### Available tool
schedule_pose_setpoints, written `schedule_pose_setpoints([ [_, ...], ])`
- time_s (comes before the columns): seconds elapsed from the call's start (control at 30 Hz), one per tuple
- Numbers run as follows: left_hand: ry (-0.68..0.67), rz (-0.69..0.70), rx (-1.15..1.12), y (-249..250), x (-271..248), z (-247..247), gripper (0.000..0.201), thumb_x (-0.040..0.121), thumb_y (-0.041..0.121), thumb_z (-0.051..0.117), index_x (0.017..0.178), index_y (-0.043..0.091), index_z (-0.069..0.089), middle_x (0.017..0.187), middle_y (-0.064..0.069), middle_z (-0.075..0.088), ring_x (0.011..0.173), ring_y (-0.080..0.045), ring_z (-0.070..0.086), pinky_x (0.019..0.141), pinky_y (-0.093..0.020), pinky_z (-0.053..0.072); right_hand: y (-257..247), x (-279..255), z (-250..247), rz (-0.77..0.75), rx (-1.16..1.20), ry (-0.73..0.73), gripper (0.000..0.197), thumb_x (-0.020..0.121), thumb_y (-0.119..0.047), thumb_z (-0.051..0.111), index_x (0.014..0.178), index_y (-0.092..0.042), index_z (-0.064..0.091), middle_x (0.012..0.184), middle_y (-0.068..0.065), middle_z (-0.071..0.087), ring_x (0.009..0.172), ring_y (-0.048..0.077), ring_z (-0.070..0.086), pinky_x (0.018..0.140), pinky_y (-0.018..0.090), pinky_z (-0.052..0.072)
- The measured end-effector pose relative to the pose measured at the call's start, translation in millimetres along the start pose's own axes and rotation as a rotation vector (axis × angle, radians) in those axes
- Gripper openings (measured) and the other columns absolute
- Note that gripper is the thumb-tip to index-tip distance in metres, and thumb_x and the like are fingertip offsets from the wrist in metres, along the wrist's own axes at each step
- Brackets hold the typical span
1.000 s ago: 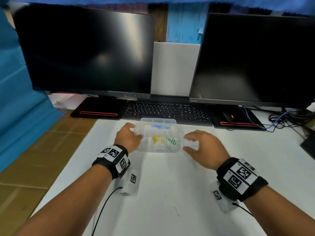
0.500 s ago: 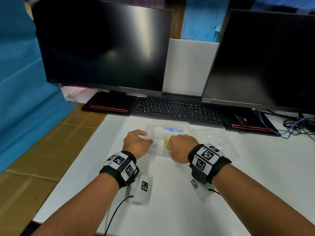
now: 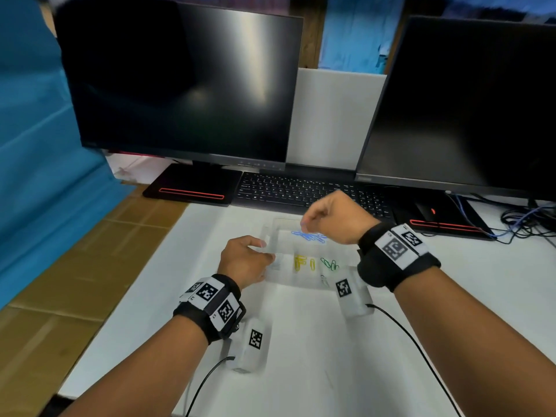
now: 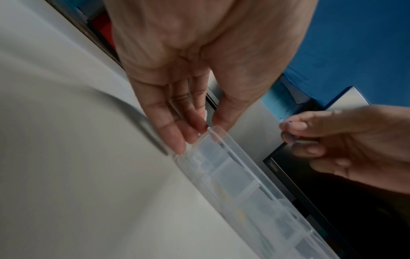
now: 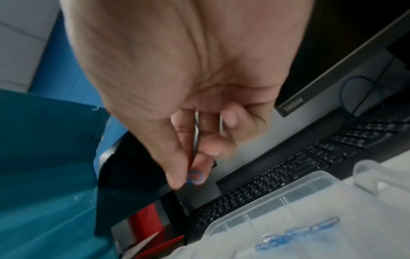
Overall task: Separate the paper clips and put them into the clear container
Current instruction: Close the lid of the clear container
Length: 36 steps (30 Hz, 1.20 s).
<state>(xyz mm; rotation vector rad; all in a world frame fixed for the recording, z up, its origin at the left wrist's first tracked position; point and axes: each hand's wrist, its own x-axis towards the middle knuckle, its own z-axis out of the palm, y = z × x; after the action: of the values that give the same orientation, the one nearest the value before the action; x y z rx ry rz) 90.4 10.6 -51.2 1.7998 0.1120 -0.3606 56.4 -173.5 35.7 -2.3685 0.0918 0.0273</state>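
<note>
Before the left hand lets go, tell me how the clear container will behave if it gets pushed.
The clear container looks thin-walled and shallow, so probably light and apt to slide on the smooth white table. The left hand holds its corner, likely to steady it. Its low, flat shape makes tipping unlikely, though the loose blue paper clips inside could shift.

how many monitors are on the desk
2: the left monitor stands behind the left hand, the right monitor behind the right hand.
</note>
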Motion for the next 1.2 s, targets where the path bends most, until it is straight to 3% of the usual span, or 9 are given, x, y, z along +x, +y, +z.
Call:
schedule_pose_setpoints([
  [0.13, -0.017, 0.006, 0.001, -1.2, -5.4, 1.2, 0.024, 0.074, 0.010, 0.076, 0.095, 0.013, 0.066, 0.075, -0.006, 0.065, 0.067, -0.021, 0.064, 0.062, -0.034, 0.060, 11.5, 14.6, -0.9, 0.064, -0.136, 0.172, 0.009, 0.080, -0.024, 0.072, 0.088, -0.023, 0.073, 0.085, -0.005, 0.072, 0.087, 0.018, 0.067, 0.086, 0.035, 0.055],
  [0.27, -0.025, 0.015, -0.017, -2.0, -6.7, -4.5, 0.025, 0.074, 0.008, 0.076, 0.097, 0.013, 0.065, 0.078, -0.006, 0.065, 0.069, -0.021, 0.063, 0.065, -0.036, 0.060, 48.0, -4.6, -21.4, 0.157, -0.215, 0.248, 0.012, 0.083, -0.022, 0.064, 0.077, -0.033, 0.067, 0.091, -0.004, 0.073, 0.089, 0.021, 0.067, 0.089, 0.038, 0.054],
  [0.33, -0.032, 0.021, -0.023, -1.6, -7.3, -8.7, 0.029, 0.076, 0.005, 0.073, 0.101, 0.016, 0.064, 0.082, -0.006, 0.064, 0.071, -0.022, 0.062, 0.066, -0.037, 0.060, 72.1, -23.1, -33.1, 0.266, -0.343, 0.111, 0.014, 0.085, -0.025, 0.063, 0.094, -0.036, 0.066, 0.114, 0.000, 0.071, 0.102, 0.021, 0.063, 0.097, 0.036, 0.049],
  [0.47, -0.069, 0.032, -0.019, -2.2, -9.3, -17.9, 0.032, 0.078, 0.002, 0.070, 0.106, 0.017, 0.062, 0.086, -0.006, 0.061, 0.069, -0.021, 0.060, 0.062, -0.033, 0.057, 110.4, -70.0, -34.2, 0.455, -0.411, -0.215, 0.070, 0.079, -0.052, 0.068, 0.140, -0.030, 0.044, 0.154, -0.009, 0.033, 0.139, 0.017, 0.035, 0.115, 0.034, 0.026],
  [0.6, -0.096, 0.012, -0.039, -6.3, -11.5, -23.8, 0.027, 0.078, 0.003, 0.071, 0.103, 0.011, 0.064, 0.083, -0.008, 0.062, 0.064, -0.019, 0.058, 0.058, -0.030, 0.054, 123.4, -98.2, -34.8, 0.448, -0.372, -0.293, 0.098, 0.054, -0.061, 0.082, 0.139, -0.037, 0.041, 0.140, -0.026, 0.027, 0.136, 0.010, 0.033, 0.115, 0.036, 0.028],
  [0.77, -0.127, 0.009, -0.081, -9.5, -18.9, -24.0, 0.020, 0.081, 0.011, 0.071, 0.101, 0.010, 0.066, 0.082, -0.005, 0.062, 0.067, -0.018, 0.058, 0.065, -0.032, 0.054, 118.1, -106.8, -46.7, 0.350, -0.545, -0.188, 0.037, 0.061, -0.051, 0.080, 0.085, -0.035, 0.057, 0.097, -0.012, 0.057, 0.092, 0.015, 0.058, 0.084, 0.034, 0.049],
  [0.93, -0.115, -0.001, -0.119, -6.3, -22.2, -16.8, 0.014, 0.090, 0.018, 0.060, 0.098, 0.011, 0.069, 0.087, -0.004, 0.064, 0.069, -0.019, 0.058, 0.065, -0.031, 0.053, 49.6, -99.9, -60.9, 0.164, -0.346, -0.006, 0.019, 0.071, -0.046, 0.079, 0.078, -0.044, 0.061, 0.090, -0.020, 0.064, 0.089, 0.009, 0.061, 0.083, 0.032, 0.050],
  [1.03, -0.102, -0.010, -0.125, -5.0, -22.4, -9.6, 0.017, 0.091, 0.020, 0.059, 0.099, 0.009, 0.069, 0.087, -0.006, 0.063, 0.067, -0.019, 0.057, 0.063, -0.030, 0.052, 14.8, -83.4, -24.7, 0.035, -0.392, -0.053, 0.029, 0.068, -0.053, 0.075, 0.090, -0.036, 0.068, 0.089, -0.015, 0.065, 0.085, 0.012, 0.062, 0.080, 0.035, 0.053],
  [1.2, -0.082, -0.013, -0.118, -5.4, -23.7, -5.0, 0.020, 0.092, 0.022, 0.059, 0.099, 0.007, 0.071, 0.082, -0.009, 0.063, 0.066, -0.021, 0.057, 0.060, -0.028, 0.052, -3.4, -54.3, 39.0, 0.042, -0.579, -0.043, 0.069, 0.076, -0.055, 0.068, 0.136, -0.025, 0.050, 0.130, -0.003, 0.055, 0.119, 0.021, 0.052, 0.095, 0.036, 0.045],
])
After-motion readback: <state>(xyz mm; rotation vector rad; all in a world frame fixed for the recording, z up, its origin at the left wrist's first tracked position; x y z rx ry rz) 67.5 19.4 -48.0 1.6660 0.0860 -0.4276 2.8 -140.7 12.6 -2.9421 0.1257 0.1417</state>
